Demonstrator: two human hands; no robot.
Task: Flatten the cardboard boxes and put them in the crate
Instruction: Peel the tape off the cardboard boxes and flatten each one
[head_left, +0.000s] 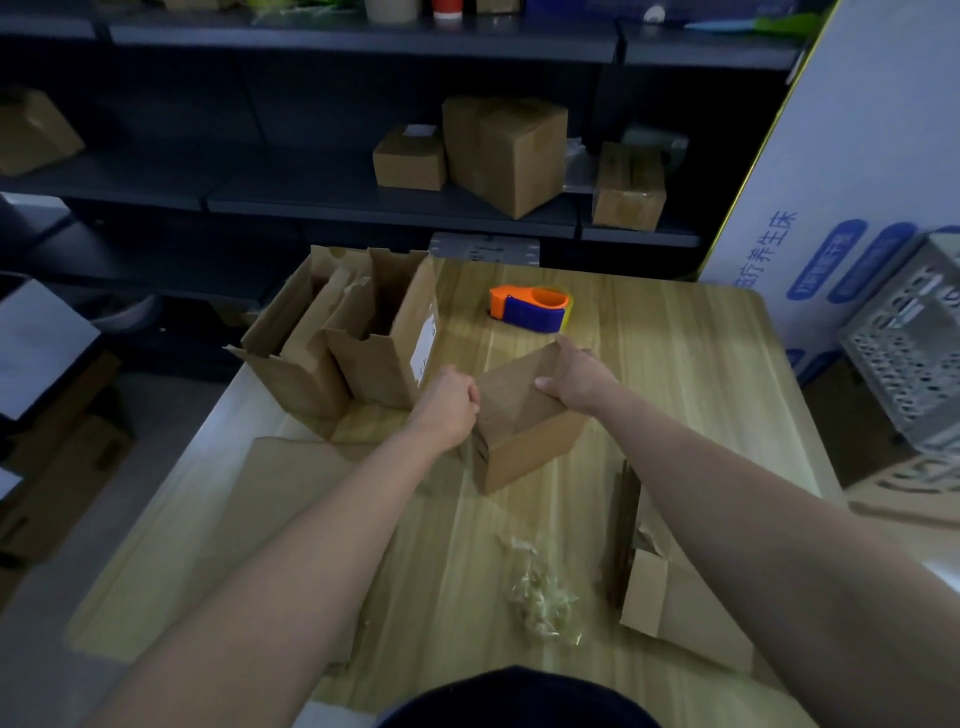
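Cardboard on a wooden table (675, 374): you have both hands on a small box (524, 447) that sits near the table's middle. Your right hand (574, 382) grips its top from the right, with the thumb on the near side and the fingers curled over the far edge. Your left hand (449, 402) is balled at the box's top left corner, its fingers pinching a strip of clear tape (470, 457) that trails down the box's left corner.

Just left of your left hand two open boxes stand upright side by side. The nearer one (384, 343) carries a white label (423, 348), and the other (301, 353) stands at the table's left edge. A flat sheet of cardboard (291, 499) lies under your left forearm. More flattened cardboard (675, 603) lies under your right forearm, by the near right edge. A crumpled wad of clear tape (545, 597) rests on the wood between your arms. An orange and blue tape dispenser (530, 309) sits beyond the small box, apart from it.

The grey perforated crate (914, 353) stands off the table's right side, well apart from the small box and against a tall white carton (831, 156) with blue print. Closed boxes (504, 150) fill the dark shelves (363, 202) behind the table.
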